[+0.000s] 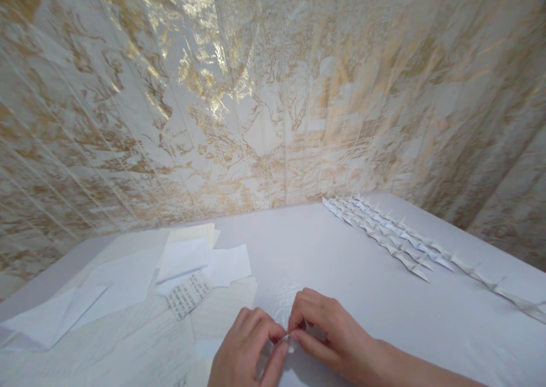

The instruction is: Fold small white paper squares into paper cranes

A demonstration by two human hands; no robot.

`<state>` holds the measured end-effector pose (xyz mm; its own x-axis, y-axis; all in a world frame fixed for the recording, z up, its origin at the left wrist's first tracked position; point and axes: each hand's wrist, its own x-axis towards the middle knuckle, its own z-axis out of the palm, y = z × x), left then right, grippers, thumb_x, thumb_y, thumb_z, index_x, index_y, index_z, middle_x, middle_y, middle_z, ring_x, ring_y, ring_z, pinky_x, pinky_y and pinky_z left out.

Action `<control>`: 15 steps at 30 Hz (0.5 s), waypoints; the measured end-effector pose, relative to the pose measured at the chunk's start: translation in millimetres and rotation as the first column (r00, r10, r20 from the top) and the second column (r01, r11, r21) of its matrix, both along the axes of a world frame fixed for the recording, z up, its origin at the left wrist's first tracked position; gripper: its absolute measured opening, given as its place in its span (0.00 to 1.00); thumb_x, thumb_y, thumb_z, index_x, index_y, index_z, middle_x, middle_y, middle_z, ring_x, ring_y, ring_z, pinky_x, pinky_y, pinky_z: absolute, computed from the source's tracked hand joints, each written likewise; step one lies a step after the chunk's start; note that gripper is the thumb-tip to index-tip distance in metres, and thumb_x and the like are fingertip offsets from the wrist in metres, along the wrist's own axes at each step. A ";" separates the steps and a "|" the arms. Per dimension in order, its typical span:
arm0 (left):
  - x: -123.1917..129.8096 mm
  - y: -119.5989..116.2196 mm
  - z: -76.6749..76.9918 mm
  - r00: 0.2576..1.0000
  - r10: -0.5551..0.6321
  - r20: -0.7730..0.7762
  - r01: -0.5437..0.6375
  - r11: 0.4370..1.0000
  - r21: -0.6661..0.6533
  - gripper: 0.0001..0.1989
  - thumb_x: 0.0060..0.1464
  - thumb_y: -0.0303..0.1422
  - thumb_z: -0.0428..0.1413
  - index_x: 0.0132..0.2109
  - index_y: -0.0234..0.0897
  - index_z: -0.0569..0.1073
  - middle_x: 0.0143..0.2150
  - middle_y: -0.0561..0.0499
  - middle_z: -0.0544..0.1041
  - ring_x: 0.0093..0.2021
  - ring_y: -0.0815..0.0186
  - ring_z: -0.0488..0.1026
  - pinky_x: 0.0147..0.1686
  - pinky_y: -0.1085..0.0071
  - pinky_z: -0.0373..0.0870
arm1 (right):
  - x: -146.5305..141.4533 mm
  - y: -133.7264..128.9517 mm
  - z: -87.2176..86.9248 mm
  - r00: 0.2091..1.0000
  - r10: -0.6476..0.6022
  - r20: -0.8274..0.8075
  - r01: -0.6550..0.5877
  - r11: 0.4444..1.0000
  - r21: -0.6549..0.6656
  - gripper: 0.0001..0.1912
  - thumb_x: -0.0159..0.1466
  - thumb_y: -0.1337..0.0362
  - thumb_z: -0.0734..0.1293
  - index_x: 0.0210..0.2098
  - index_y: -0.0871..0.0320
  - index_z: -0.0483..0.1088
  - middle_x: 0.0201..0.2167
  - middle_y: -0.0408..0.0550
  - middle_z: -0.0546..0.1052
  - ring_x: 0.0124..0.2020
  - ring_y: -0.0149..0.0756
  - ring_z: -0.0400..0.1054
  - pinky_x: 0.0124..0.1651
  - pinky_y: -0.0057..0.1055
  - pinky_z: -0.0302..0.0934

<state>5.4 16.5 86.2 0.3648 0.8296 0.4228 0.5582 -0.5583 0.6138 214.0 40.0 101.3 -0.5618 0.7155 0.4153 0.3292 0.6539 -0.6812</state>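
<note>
Hands: my left hand (245, 350) and right hand (326, 327) pinch a small whitish piece (287, 337), lower centre
Sheets (140, 333): lower left
Pleated strips (396, 253): right

We find no word, label, brand, number or sign that can be read. We note rows of dark marks resembling handwriting on a small slip of paper (189, 294) at left, too blurred for us to make out a single word. We also record faint lines across the larger pale sheets (145, 338) around it, and cannot tell whether these are writing or ruling.
</note>
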 end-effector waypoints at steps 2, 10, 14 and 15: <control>1.2 -1.3 -1.6 1.000 0.005 -0.006 -0.005 1.000 0.003 0.09 0.63 0.33 0.55 0.32 0.42 0.71 0.33 0.53 0.76 0.38 0.60 0.71 0.40 0.67 0.65 | -0.8 -1.6 1.8 1.000 0.013 0.016 -0.014 1.000 0.024 0.15 0.74 0.60 0.59 0.32 0.56 0.67 0.29 0.46 0.72 0.33 0.36 0.65 0.37 0.30 0.58; 4.9 -2.3 0.6 0.972 0.122 0.201 -0.099 0.988 -0.122 0.13 0.63 0.38 0.55 0.29 0.42 0.70 0.29 0.55 0.71 0.33 0.63 0.68 0.37 0.69 0.62 | 1.4 2.5 2.0 0.973 -0.180 -0.141 0.151 0.968 -0.199 0.24 0.72 0.45 0.61 0.28 0.57 0.66 0.27 0.43 0.68 0.30 0.34 0.61 0.34 0.30 0.56; 7.5 -3.1 4.0 0.928 0.195 0.317 -0.134 0.970 -0.203 0.19 0.63 0.48 0.54 0.28 0.42 0.70 0.29 0.54 0.70 0.30 0.63 0.66 0.35 0.69 0.63 | -5.6 -0.9 -0.2 0.937 -0.250 -0.244 0.101 0.863 -0.495 0.27 0.65 0.40 0.67 0.27 0.58 0.67 0.23 0.40 0.65 0.27 0.31 0.56 0.31 0.29 0.53; 8.3 -3.9 4.8 0.922 0.200 0.333 -0.133 0.968 -0.212 0.20 0.63 0.49 0.55 0.28 0.42 0.70 0.29 0.54 0.70 0.30 0.63 0.66 0.35 0.69 0.63 | -8.0 -2.7 -0.8 0.931 -0.245 -0.271 0.058 0.830 -0.554 0.27 0.62 0.39 0.69 0.28 0.58 0.67 0.23 0.39 0.64 0.26 0.31 0.55 0.31 0.29 0.52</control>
